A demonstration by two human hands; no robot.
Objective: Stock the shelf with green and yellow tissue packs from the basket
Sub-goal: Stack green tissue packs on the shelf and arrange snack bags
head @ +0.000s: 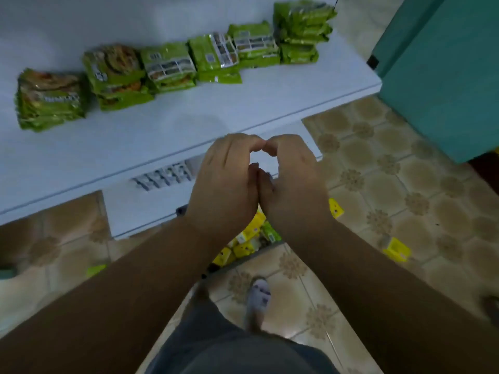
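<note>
Left hand (225,182), right hand (293,182) touching; glossy green packs (167,66) on shelf (162,130).

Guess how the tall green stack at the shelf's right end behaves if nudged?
The tall green stack probably tips or slides apart: several packs lie unevenly. Their glossy film wrappers look slippery. The packs seem soft and light, so they would likely flex, not break.
</note>
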